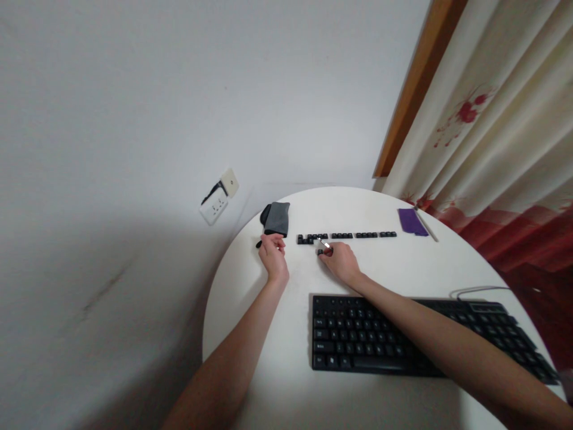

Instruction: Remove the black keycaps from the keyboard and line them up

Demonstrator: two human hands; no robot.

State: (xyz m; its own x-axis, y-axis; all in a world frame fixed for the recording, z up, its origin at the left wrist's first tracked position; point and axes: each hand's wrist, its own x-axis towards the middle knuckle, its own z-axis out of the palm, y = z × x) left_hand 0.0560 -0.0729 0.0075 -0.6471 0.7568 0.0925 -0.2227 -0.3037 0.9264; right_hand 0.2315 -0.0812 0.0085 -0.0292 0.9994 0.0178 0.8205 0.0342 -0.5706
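A row of loose black keycaps (347,236) lies across the far part of the round white table (389,269). My right hand (341,260) is closed on a small metal tool (324,243) whose tip points at the left end of the row, with one keycap (320,252) right beside the fingers. My left hand (274,255) rests to the left of the row with its fingers curled together; what they hold, if anything, I cannot make out. A black keyboard (403,337) lies nearer to me, under my right forearm.
A grey and black pouch (276,218) lies at the table's far left edge. A purple cloth (412,221) and a thin stick (427,225) are at the far right. A wall socket (215,207) is on the white wall. Curtains (501,149) hang at the right.
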